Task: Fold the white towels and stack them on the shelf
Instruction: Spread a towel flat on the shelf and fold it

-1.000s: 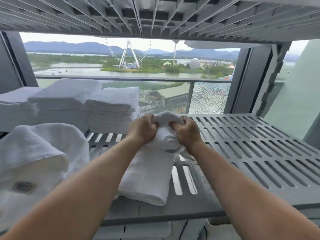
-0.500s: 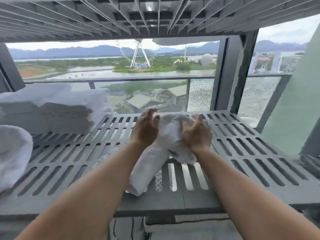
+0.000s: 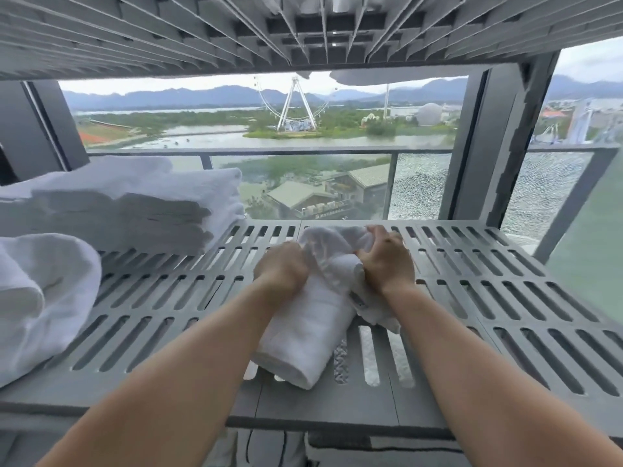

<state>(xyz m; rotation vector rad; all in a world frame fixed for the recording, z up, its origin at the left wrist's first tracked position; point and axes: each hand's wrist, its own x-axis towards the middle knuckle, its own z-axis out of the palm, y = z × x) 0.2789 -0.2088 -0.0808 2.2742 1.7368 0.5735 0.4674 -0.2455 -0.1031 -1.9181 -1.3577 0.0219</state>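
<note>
A white towel [image 3: 308,328] lies lengthwise on the grey slatted shelf [image 3: 505,298], its far end bunched into a roll. My left hand [image 3: 281,271] grips the left side of that bunched end with curled fingers. My right hand [image 3: 387,261] grips the right side, fingers dug into the cloth. The near end of the towel lies folded flat near the shelf's front edge. A loose corner hangs out below my right wrist.
A stack of folded white towels [image 3: 128,203] sits at the back left of the shelf. A thick white towel or robe [image 3: 43,298] lies at the front left. Another slatted shelf [image 3: 303,32] is close overhead. Glass and a balcony rail stand behind.
Both hands have closed tighter on the bunched end of the towel; half a second ago the left fingers were spread. The view has shifted slightly to the left, showing more of the front-left towel.
</note>
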